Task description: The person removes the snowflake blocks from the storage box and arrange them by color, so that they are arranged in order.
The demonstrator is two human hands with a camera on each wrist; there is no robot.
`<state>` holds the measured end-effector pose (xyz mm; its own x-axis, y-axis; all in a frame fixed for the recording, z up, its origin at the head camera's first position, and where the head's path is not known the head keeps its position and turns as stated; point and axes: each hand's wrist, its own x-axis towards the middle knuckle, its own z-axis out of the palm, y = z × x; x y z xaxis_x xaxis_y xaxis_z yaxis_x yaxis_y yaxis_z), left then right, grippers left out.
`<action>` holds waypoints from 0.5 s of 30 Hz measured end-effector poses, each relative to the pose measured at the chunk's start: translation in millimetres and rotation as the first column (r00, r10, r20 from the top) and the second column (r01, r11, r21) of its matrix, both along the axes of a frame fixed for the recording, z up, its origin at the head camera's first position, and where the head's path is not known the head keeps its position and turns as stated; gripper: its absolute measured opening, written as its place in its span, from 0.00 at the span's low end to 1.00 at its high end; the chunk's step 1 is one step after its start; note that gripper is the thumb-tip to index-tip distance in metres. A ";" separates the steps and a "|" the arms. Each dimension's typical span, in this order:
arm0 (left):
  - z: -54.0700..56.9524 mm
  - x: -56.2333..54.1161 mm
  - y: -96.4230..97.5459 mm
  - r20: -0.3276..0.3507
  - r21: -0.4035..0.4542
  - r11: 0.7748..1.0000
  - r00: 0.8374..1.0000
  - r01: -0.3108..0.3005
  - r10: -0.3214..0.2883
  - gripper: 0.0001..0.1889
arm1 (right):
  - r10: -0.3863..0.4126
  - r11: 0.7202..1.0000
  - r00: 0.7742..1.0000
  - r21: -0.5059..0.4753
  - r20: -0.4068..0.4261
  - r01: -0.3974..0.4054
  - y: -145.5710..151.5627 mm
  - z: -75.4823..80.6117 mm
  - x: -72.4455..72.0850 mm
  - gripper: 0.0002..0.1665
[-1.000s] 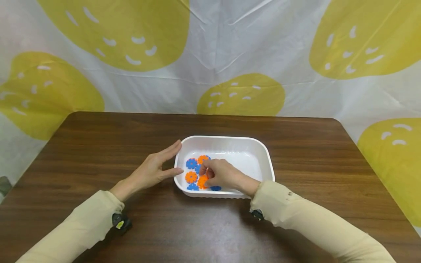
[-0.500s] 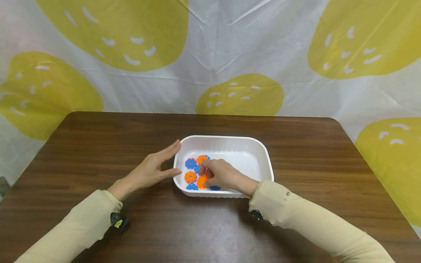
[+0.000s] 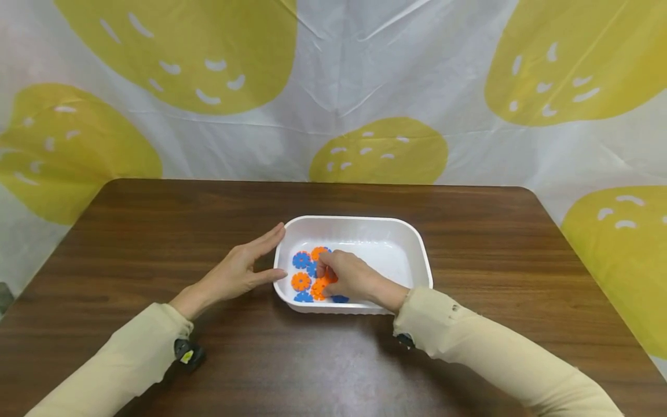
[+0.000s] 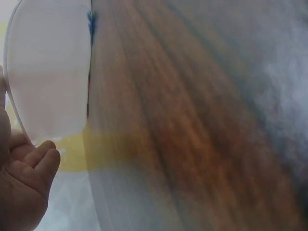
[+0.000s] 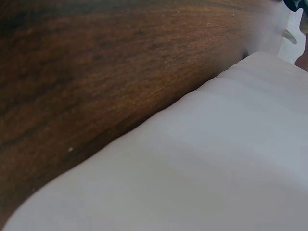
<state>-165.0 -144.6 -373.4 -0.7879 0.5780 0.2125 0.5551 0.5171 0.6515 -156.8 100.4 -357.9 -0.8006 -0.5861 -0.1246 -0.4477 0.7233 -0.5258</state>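
Observation:
A white plastic tray (image 3: 403, 252) sits on the brown table. Gathered at its left end are several notched snowflake discs, among them a blue disc (image 3: 301, 260) and an orange disc (image 3: 300, 282). My right hand (image 3: 359, 279) reaches down inside the tray, thumb and fingers curled, pinching an orange snowflake disc (image 3: 319, 291) that they partly cover. At the tray's left rim is my left hand (image 3: 231, 272), fingers extended and thumb apart, fingertips right at the edge. The left wrist view shows that hand (image 4: 31, 175) beside the tray's outer wall (image 4: 48, 72).
The wood-grain table (image 3: 182, 214) extends around the tray on every side. Behind it hangs a white cloth (image 3: 333, 69) printed with yellow shapes. In the right wrist view, the tray's pale outer wall (image 5: 192, 159) fills the lower right.

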 end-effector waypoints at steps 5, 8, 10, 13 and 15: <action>0.1 0.5 -0.8 0.005 0.001 1.000 1.000 -0.002 0.002 0.41 | -0.012 1.000 1.000 -0.013 0.010 0.012 0.0 0.9 1.0 0.13; 0.3 0.7 -1.3 0.012 0.002 1.000 1.000 -0.006 0.006 0.42 | -0.016 0.999 1.000 -0.029 0.021 0.017 0.2 1.5 0.9 0.11; 0.1 0.5 -1.7 0.014 0.002 1.000 1.000 -0.006 0.006 0.42 | -0.019 0.999 0.999 -0.042 0.030 0.021 0.4 1.4 0.1 0.10; -0.4 0.0 -2.5 0.012 0.003 1.000 1.000 -0.006 0.006 0.42 | -0.028 0.997 0.999 -0.072 0.039 0.030 1.3 0.9 -1.3 0.09; -1.1 -0.3 -3.1 0.008 0.003 1.000 1.000 -0.005 0.005 0.42 | -0.041 0.994 0.998 -0.100 0.045 0.045 2.5 0.6 -1.6 0.08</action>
